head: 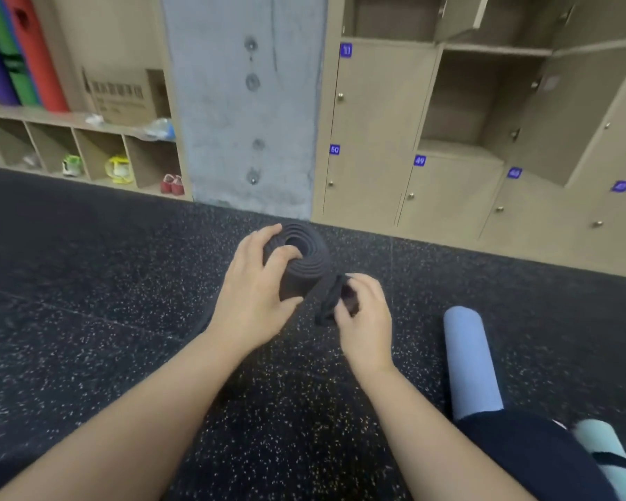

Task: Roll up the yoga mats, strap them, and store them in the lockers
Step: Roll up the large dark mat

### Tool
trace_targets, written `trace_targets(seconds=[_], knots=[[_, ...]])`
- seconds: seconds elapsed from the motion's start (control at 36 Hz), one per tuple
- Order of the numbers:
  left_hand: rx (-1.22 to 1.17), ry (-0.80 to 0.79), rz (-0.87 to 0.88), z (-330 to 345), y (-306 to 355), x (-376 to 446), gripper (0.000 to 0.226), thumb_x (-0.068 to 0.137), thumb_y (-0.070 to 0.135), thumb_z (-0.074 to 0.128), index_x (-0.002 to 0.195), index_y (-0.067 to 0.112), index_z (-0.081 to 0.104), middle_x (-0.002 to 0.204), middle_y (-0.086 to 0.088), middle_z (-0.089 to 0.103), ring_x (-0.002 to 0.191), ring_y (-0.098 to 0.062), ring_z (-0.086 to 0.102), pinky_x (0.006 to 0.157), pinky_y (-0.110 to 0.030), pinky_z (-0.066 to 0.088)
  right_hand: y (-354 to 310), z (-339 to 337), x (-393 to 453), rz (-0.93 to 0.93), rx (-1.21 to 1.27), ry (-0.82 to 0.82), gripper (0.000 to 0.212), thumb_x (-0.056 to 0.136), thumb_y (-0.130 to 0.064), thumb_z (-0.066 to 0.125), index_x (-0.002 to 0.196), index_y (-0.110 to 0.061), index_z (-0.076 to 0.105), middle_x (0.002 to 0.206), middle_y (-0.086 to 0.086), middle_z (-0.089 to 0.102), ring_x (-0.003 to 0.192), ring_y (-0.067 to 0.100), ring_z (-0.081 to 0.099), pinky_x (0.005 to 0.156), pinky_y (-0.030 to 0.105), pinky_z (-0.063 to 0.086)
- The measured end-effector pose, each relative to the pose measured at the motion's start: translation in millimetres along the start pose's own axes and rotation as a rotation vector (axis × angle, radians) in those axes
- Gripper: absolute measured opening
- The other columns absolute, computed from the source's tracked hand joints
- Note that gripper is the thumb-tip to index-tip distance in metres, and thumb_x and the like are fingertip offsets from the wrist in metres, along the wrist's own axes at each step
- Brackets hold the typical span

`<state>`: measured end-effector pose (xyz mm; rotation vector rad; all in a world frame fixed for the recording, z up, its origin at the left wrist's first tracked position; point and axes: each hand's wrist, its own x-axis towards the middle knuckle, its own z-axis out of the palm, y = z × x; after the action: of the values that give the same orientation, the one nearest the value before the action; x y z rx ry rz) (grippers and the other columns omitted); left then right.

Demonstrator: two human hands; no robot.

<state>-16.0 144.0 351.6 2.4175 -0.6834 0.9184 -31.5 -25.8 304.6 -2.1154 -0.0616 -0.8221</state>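
Black foam mat (pixel 297 263), rolled, on the speckled floor (pixel 87 283) at centre; open end faces 12 o'clock, long axis running 12 to 6. Left hand (pixel 257 283): grip curled round the roll's end. Right hand (pixel 364 312): grip pinching a black strap (pixel 327 301) touching the roll at its 4 o'clock, apparently ready to wrap. Open locker (pixel 459 99) at 1 o'clock: nothing visible inside. Blue rolled mat (pixel 470 359) at 4 o'clock.
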Motion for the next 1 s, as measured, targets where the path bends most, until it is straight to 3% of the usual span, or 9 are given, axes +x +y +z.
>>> trace_targets(seconds=[0.11,0.22,0.31,0.47,0.53,0.69,0.83,0.92,1.0], knots=[[-0.078,0.067,-0.061,-19,16,8,0.07,0.061,0.022,0.089,0.117,0.021,0.047,0.143,-0.006,0.029,0.132,-0.036,0.038,0.105,-0.05,0.04,-29,-25,13,-0.016,0.028,0.05,0.031,0.084,0.002,0.067,0.113,-0.004,0.062,0.115,-0.009,0.044,0.096,-0.009,0.041,0.087,0.017,0.042],[-0.153,0.084,-0.172,-32,30,13,0.066,0.066,0.025,0.086,0.12,0.024,0.047,0.144,0.006,0.021,0.132,-0.029,0.037,0.103,-0.045,0.041,-50,-41,23,-0.047,-0.006,0.02,0.041,0.082,-0.004,0.07,0.121,-0.006,0.057,0.124,-0.003,0.045,0.108,0.008,0.05,0.094,0.032,0.047],[-0.231,0.099,-0.202,-36,37,14,0.065,0.067,0.027,0.085,0.118,0.029,0.045,0.142,0.013,0.019,0.133,-0.022,0.037,0.102,-0.041,0.043,-63,-49,29,-0.09,-0.056,-0.007,0.042,0.087,-0.014,0.068,0.126,-0.007,0.054,0.129,-0.003,0.043,0.109,0.012,0.052,0.095,0.032,0.047],[-0.251,-0.037,-0.173,-41,40,14,0.063,0.077,0.03,0.076,0.128,0.027,0.041,0.145,0.014,0.013,0.139,-0.022,0.027,0.108,-0.035,0.034,-81,-57,32,-0.092,-0.124,-0.023,0.037,0.088,-0.012,0.062,0.124,-0.009,0.053,0.112,-0.002,0.035,0.085,0.016,0.051,0.082,0.033,0.048],[-0.285,-0.104,-0.156,-45,40,15,0.056,0.082,0.032,0.068,0.13,0.031,0.04,0.146,0.018,0.011,0.141,-0.019,0.023,0.108,-0.031,0.029,-85,-55,33,-0.1,-0.112,-0.052,0.041,0.091,-0.01,0.057,0.131,-0.012,0.052,0.107,-0.002,0.037,0.083,0.013,0.05,0.079,0.031,0.049],[-0.398,-0.18,-0.294,-61,51,25,0.044,0.077,0.068,0.048,0.112,0.04,0.045,0.143,0.012,0.025,0.137,-0.011,0.028,0.11,-0.033,0.028,-91,-54,31,-0.222,-0.073,-0.092,0.053,0.09,-0.001,0.055,0.141,-0.011,0.047,0.119,-0.003,0.042,0.112,0.015,0.047,0.094,0.023,0.041],[-0.354,-0.144,-0.273,-63,50,31,0.016,0.088,0.043,0.061,0.1,0.037,0.052,0.132,0.005,0.038,0.126,-0.014,0.043,0.108,-0.034,0.035,-95,-56,31,-0.285,-0.135,-0.125,0.056,0.09,-0.005,0.053,0.143,-0.02,0.046,0.135,-0.008,0.042,0.124,0.008,0.028,0.096,0.014,0.025],[-0.315,-0.131,-0.286,-64,55,33,0.014,0.088,0.039,0.063,0.096,0.032,0.055,0.13,0.003,0.041,0.118,-0.015,0.049,0.1,-0.031,0.039,-96,-57,33,-0.332,-0.13,-0.161,0.058,0.088,-0.001,0.053,0.143,-0.02,0.048,0.142,-0.008,0.042,0.131,0.009,0.025,0.103,0.014,0.022],[-0.278,-0.107,-0.334,-65,62,35,0.017,0.087,0.04,0.061,0.096,0.025,0.059,0.127,0.004,0.043,0.11,-0.017,0.053,0.092,-0.03,0.042,-98,-59,37,-0.34,-0.131,-0.219,0.061,0.087,0.002,0.051,0.143,-0.021,0.048,0.145,-0.008,0.039,0.134,0.01,0.024,0.099,0.001,0.013]])
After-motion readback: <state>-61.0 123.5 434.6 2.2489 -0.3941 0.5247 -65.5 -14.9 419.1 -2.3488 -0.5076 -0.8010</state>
